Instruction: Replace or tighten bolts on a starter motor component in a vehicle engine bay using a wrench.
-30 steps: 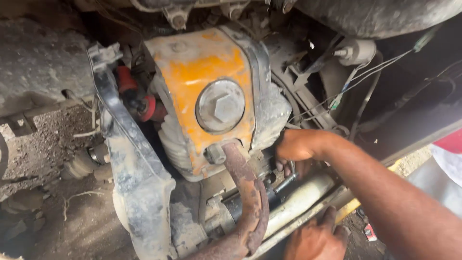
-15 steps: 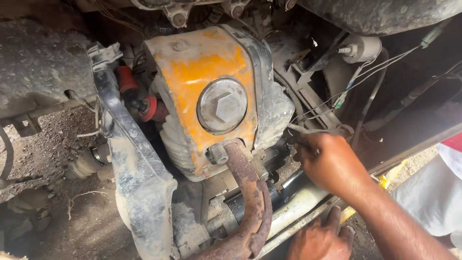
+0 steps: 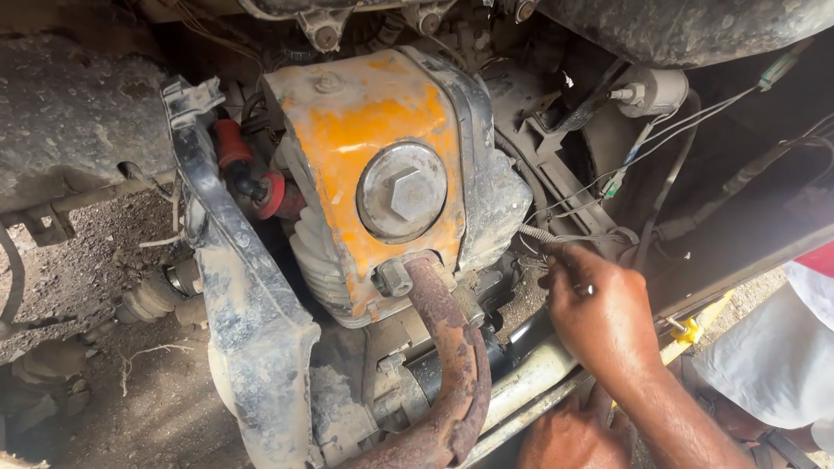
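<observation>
Pinching a small spring (image 3: 537, 233) at its end, the right hand (image 3: 604, 317) has fingers closed on it beside the orange engine (image 3: 382, 130). Left hand (image 3: 569, 434) rests low under the rusty pipe (image 3: 456, 365), grip unclear. Better to pull steady along the spring's line, clear of the wires (image 3: 660, 143).

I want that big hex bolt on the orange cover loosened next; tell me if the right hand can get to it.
Probably yes: the right hand sits beside the engine, and the hex bolt faces outward with nothing covering it.
</observation>
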